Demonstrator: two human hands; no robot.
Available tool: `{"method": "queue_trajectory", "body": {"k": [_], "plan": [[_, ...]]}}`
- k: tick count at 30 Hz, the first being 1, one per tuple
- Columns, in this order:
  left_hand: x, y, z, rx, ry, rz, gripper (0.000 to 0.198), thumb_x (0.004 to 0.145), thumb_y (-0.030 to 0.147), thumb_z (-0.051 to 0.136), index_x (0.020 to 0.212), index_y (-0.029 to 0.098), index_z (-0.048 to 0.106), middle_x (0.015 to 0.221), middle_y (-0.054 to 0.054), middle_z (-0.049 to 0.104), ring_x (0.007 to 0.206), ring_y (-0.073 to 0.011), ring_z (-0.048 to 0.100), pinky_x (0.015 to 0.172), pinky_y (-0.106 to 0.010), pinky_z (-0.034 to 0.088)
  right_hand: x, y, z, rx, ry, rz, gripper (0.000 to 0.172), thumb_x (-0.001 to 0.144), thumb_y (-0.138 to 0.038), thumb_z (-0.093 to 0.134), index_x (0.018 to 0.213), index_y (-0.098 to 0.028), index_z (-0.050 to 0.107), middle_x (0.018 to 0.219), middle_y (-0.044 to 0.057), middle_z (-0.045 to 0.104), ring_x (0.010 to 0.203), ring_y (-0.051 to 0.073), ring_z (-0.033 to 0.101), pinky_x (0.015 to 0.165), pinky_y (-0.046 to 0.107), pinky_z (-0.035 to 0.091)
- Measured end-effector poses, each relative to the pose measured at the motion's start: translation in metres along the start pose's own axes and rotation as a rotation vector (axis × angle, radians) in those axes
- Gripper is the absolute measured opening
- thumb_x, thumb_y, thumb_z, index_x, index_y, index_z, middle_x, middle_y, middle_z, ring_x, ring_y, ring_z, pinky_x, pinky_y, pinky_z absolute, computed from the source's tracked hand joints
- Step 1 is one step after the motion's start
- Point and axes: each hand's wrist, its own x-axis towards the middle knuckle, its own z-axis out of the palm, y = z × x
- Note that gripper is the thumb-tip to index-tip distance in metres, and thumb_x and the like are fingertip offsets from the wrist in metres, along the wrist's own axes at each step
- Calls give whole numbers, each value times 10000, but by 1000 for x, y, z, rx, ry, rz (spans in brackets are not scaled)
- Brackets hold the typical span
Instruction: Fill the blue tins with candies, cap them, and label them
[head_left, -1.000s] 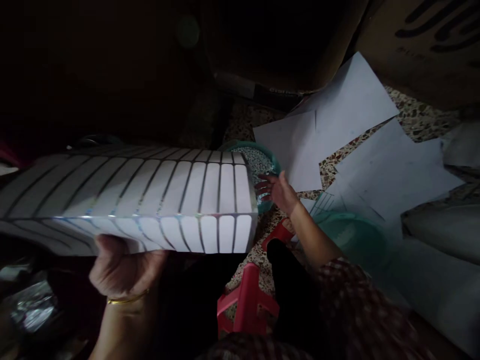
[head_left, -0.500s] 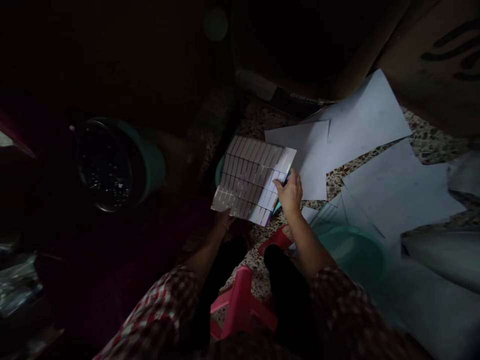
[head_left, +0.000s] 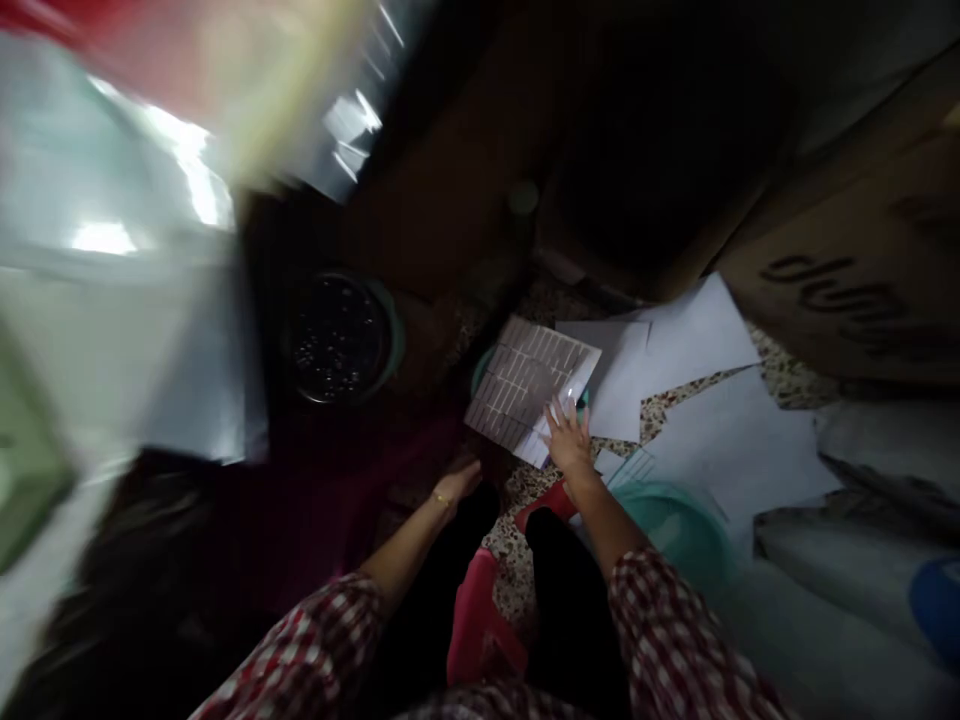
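Note:
A sheet (head_left: 525, 385) printed with rows of silvery rectangles lies tilted on a teal object (head_left: 480, 372) that it mostly covers. My right hand (head_left: 568, 437) rests on the sheet's near right edge, open, its fingers spread. Off the sheet's near corner, my left hand (head_left: 463, 478) hovers by my left knee. Its fingers are loosely curled together, and I see nothing in them. Large white paper sheets (head_left: 694, 330) lie on the speckled floor to the right of the silvery sheet.
A teal bowl (head_left: 671, 535) stands beside my right forearm. To the left is a dark round container (head_left: 337, 335) with shiny bits inside. A pink stool (head_left: 480, 620) is between my legs. A cardboard box (head_left: 862, 270) stands at the right; blurred shiny plastic (head_left: 150, 190) fills the upper left.
My left hand has let go of the sheet and drawn back towards my knee. My right hand has gone from gripping its edge to spreading flat on it. The view has swung left.

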Motion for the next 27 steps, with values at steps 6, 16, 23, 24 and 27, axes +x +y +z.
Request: {"method": "queue_trajectory", "body": {"k": [6, 16, 23, 24, 27], "plan": [[-142, 10, -35, -26, -183, 93, 542, 562, 499, 778, 955, 167, 607, 890, -69, 685, 716, -138, 636, 663, -252, 431, -100, -61, -81, -45, -197, 72, 398, 861, -332, 469, 1233, -242, 579, 1381, 102, 482, 1317, 334, 365, 1096, 545, 158], [-362, 98, -166, -326, -175, 517, 554, 584, 469, 765, 1014, 152, 619, 1027, -124, 683, 828, -166, 652, 788, -285, 474, -138, -213, -290, -76, -88, -225, 302, 867, -289, 420, 821, -188, 701, 914, 91, 716, 890, 203, 644, 753, 257, 415], [-400, 66, -277, -534, 60, 563, 536, 585, 451, 764, 998, 147, 609, 951, -86, 698, 769, -133, 646, 726, -250, 484, -128, -322, -336, 193, 148, -391, 390, 847, -435, 436, 627, -195, 651, 663, 34, 673, 657, 155, 597, 642, 230, 407], [-402, 60, -285, -576, 84, 546, 518, 589, 432, 768, 989, 144, 607, 925, -77, 700, 747, -123, 643, 703, -235, 483, -128, -335, -334, 188, 156, -404, 374, 846, -412, 440, 621, -196, 647, 669, 32, 670, 670, 156, 596, 660, 232, 414], [-406, 44, -292, -696, 105, 485, 443, 627, 371, 760, 971, 140, 605, 882, -55, 700, 706, -98, 639, 665, -205, 481, -119, -360, -328, 151, 229, -403, 242, 817, -302, 468, 768, -186, 674, 841, 59, 685, 812, 177, 598, 780, 263, 427]]}}
